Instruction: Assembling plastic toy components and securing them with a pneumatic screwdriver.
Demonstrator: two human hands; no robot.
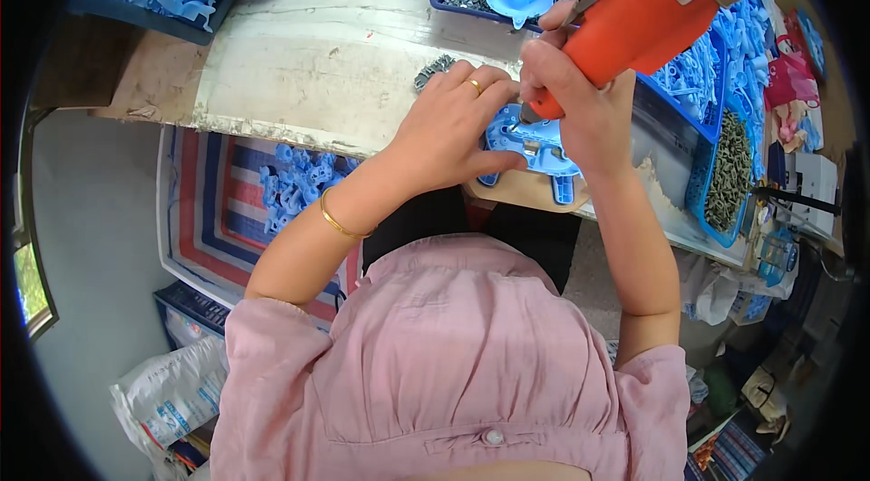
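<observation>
My right hand (594,114) is wrapped round an orange electric screwdriver (639,23), fingers near its lever. The tool slants down to the left, its bit over a blue plastic housing (546,138) at the table's near edge. My left hand (449,132) steadies that housing from the left, thumb on its near side and fingers at the far side, partly hiding it. Small metal pieces show in the housing, which rests on a brown board (521,188). Beside my left fingers lies a small heap of screws (433,73).
A dark blue tray (444,2) holds screws and blue parts. More blue parts fill a bin (222,14) far left and a basket (720,105) at right. A blue basket of screws (725,177) stands nearer. Below left, a striped lined container (195,209) holds blue pieces.
</observation>
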